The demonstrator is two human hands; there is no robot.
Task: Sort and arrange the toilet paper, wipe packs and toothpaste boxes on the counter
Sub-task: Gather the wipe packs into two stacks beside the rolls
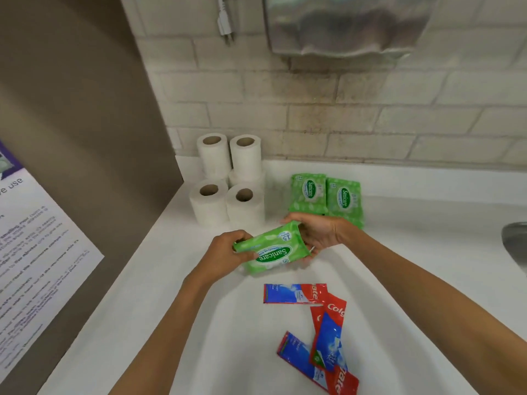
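White counter [148, 280], green wipe pack [271, 252], label up

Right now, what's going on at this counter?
A person holds a green wipe pack above the counter, with the left hand gripping one end and the right hand the other. Two more wipe packs lie side by side near the wall, and the toilet paper rolls stand grouped in the back corner. Three toothpaste boxes lie unsorted and overlapping nearer the person.
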